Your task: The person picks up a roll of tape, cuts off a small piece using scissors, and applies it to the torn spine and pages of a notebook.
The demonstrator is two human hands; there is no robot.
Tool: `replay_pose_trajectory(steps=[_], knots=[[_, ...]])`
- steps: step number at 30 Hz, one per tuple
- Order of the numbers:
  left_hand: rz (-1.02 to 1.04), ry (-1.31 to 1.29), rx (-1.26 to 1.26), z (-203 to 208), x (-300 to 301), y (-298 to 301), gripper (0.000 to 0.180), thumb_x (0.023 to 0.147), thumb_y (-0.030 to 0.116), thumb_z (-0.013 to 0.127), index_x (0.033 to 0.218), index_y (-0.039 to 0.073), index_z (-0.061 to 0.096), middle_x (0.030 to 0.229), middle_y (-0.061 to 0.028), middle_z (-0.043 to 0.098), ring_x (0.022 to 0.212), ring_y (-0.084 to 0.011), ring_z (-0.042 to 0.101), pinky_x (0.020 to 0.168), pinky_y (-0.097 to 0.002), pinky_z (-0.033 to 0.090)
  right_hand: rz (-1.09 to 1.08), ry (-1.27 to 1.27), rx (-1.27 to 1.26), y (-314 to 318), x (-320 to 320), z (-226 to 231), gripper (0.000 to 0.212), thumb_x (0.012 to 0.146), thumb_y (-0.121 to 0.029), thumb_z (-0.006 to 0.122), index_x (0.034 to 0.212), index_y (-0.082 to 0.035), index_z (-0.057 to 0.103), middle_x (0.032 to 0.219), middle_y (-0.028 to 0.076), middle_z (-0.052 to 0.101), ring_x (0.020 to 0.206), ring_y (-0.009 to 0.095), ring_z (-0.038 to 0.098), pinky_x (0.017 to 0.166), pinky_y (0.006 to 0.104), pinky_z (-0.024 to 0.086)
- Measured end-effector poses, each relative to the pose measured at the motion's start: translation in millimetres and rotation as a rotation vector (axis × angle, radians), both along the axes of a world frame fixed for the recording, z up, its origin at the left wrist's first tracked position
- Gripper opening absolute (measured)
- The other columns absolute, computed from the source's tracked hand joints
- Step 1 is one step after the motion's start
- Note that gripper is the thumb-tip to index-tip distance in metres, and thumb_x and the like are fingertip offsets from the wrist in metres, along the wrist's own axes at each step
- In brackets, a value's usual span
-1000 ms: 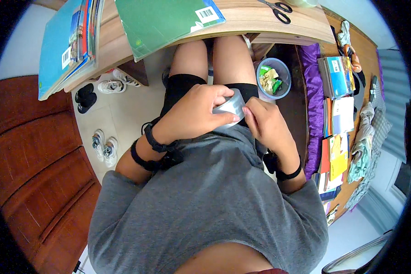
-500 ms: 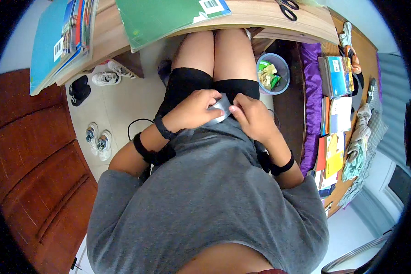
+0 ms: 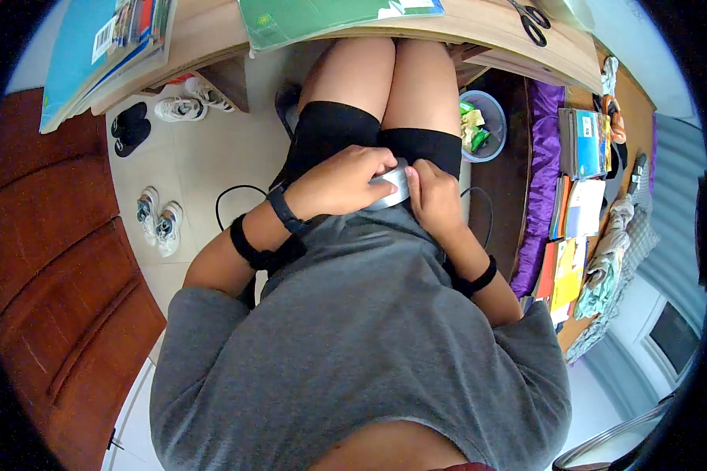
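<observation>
Over my lap, a silver-grey roll of tape (image 3: pixel 395 191) sits between my two hands. My left hand (image 3: pixel 344 182) is closed around its left side, thumb across the front and fingers curled over the far edge. At the roll's right side, my right hand (image 3: pixel 436 196) is closed, its thumb pressed against the tape and its fingers bent under. Those fingertips are partly hidden, and so is the roll's underside. Black shorts (image 3: pixel 334 133) and a grey shirt (image 3: pixel 361 314) lie just beneath the hands.
Ahead stands a wooden desk (image 3: pixel 479 33) with a green book (image 3: pixel 330 20), black scissors (image 3: pixel 532 25) and stacked books (image 3: pixel 110 59). A bin (image 3: pixel 491 125) with wrappers stands right of my legs. Shoes (image 3: pixel 167 228) lie on the floor at left; books (image 3: pixel 585 208) line the right.
The view has shifted slightly, so the desk sits higher in the picture. My right hand has turned a little more upright against the roll; my left keeps its hold.
</observation>
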State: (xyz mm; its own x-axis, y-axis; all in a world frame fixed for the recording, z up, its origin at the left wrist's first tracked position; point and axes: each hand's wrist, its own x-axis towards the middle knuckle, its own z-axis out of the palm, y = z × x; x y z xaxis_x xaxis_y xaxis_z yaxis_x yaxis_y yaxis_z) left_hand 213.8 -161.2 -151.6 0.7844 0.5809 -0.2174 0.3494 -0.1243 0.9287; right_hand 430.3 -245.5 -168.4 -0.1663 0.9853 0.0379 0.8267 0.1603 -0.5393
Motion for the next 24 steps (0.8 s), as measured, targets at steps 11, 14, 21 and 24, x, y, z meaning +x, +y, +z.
replay_pose_trajectory(steps=[11, 14, 21, 24], knots=[[0.406, -0.537, 0.952, 154.9, 11.7, -20.0, 0.041, 0.079, 0.012, 0.082, 0.117, 0.004, 0.071, 0.085, -0.0082, 0.067, 0.073, -0.0231, 0.066, 0.063, -0.0343, 0.052, 0.036, 0.201, -0.055, 2.3, 7.8, -18.5, 0.02, 0.102, -0.02, 0.063, 0.094, -0.001, 0.059, 0.083, 0.026, 0.064, 0.08, 0.051, 0.064, 0.069, 0.0547, 0.052], [0.595, -0.573, 0.874, 183.7, 8.0, -24.2, 0.039, 0.074, 0.015, 0.082, 0.11, 0.008, 0.072, 0.077, -0.0042, 0.065, 0.063, -0.0232, 0.064, 0.055, -0.0325, 0.048, 0.029, 0.161, -0.092, 4.2, 7.4, -7.4, 0.021, 0.102, -0.02, 0.062, 0.093, -0.001, 0.058, 0.083, 0.025, 0.063, 0.079, 0.051, 0.064, 0.068, 0.055, 0.052], [0.497, -0.566, 0.608, 187.1, -6.6, -41.4, 0.028, 0.074, 0.015, 0.083, 0.097, 0.007, 0.071, 0.073, -0.0059, 0.065, 0.061, -0.0249, 0.064, 0.056, -0.0342, 0.049, 0.061, -0.04, 0.102, -4.7, -6.7, 8.9, 0.024, 0.102, -0.017, 0.064, 0.085, -0.003, 0.055, 0.075, 0.02, 0.061, 0.065, 0.043, 0.063, 0.06, 0.0493, 0.052], [0.542, -0.519, 0.622, 186.4, -0.2, -58.9, 0.024, 0.077, 0.014, 0.082, 0.095, 0.006, 0.069, 0.073, -0.0067, 0.065, 0.062, -0.0257, 0.064, 0.056, -0.0355, 0.049, 0.18, -0.05, 0.162, 12.2, -3.2, 11.1, 0.023, 0.1, -0.016, 0.065, 0.083, -0.004, 0.055, 0.074, 0.018, 0.06, 0.063, 0.04, 0.063, 0.059, 0.0485, 0.052]])
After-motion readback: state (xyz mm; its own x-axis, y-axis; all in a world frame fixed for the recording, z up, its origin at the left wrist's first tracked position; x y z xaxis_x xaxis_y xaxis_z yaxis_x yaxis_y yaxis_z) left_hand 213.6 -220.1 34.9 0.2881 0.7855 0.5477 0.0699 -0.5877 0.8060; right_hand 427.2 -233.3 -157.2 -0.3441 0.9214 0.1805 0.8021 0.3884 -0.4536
